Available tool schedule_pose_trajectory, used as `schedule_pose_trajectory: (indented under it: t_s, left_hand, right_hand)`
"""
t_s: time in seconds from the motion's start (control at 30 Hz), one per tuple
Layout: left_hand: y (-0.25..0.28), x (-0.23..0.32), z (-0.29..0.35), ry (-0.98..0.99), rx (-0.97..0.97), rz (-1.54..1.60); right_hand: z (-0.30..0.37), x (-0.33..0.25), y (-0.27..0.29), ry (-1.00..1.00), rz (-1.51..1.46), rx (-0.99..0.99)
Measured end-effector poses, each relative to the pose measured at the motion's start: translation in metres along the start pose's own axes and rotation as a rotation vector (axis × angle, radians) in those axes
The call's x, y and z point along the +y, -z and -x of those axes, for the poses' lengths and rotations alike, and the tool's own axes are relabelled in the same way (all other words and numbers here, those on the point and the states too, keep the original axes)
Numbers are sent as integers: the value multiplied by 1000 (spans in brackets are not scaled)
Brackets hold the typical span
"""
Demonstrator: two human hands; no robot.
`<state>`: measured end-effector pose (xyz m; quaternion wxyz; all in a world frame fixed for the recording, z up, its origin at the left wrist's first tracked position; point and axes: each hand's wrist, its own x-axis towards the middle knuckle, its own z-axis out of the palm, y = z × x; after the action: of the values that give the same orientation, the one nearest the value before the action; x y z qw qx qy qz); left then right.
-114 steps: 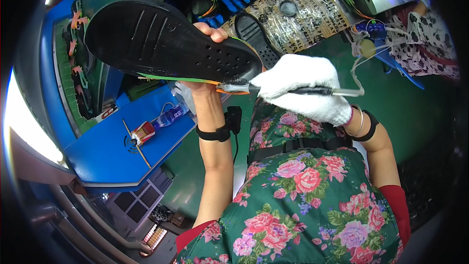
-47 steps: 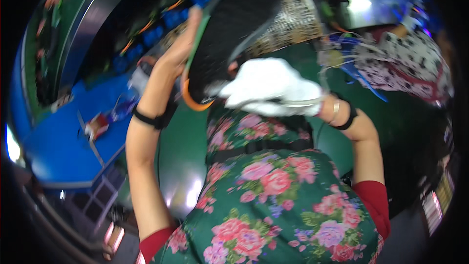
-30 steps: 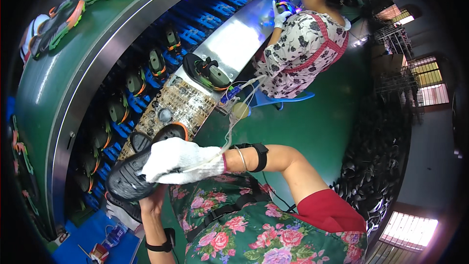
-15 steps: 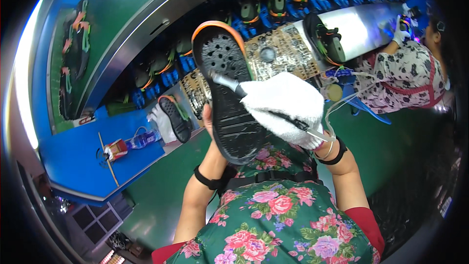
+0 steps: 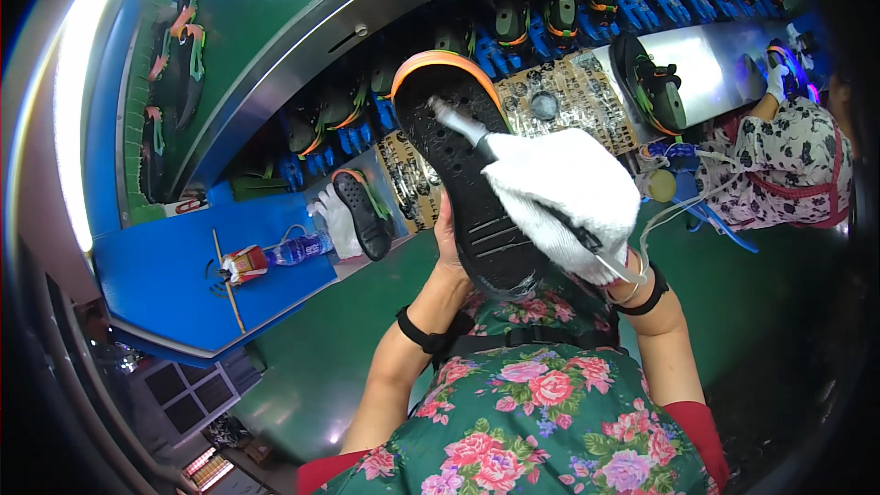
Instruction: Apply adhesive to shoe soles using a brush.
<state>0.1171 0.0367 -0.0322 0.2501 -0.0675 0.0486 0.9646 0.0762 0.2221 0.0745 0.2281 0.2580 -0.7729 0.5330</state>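
Note:
A black shoe sole (image 5: 500, 252) with an orange rim at its toe is held up in front of me, its holed and grooved face toward me. My bare left hand (image 5: 445, 236) grips the sole's left edge, most of its fingers hidden behind. My right hand (image 5: 568, 197), in a white knitted glove, is closed on a brush (image 5: 463, 126). The brush's pale bristles touch the holed forepart of the sole. A thin whitish tube (image 5: 646, 236) runs by the right wrist; where it joins the brush is hidden.
Across the back runs a row of shoes (image 5: 561, 14) with blue supports. A shoe (image 5: 648, 82) stands on the metal bench beside a patterned board (image 5: 587, 92). Another sole (image 5: 360, 214), a white glove (image 5: 339, 220) and a bottle (image 5: 298, 248) lie left. A co-worker (image 5: 788, 160) sits right.
The brush has moved up the sole toward its toe. My view has shifted, so the bench and shoes appear farther right. Both hands keep their hold.

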Motion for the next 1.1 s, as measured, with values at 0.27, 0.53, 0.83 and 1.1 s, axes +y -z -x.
schedule_pose_trajectory:
  t_s: [0.27, 0.53, 0.83, 1.1]
  left_hand:
    - [-4, 7, -13, -28, -45, -15]
    - [-22, 18, -41, -142, -133, -164]
    - [-33, 22, -61, -87, -239, -20]
    - [-26, 37, -64, -169, -215, -84]
  right_hand:
    - [10, 2, -8, -25, -105, -2]
    - [21, 1, -24, 77, -207, -70]
    - [34, 2, -30, 92, -177, -57]
    - [44, -2, -34, 79, -188, -77]
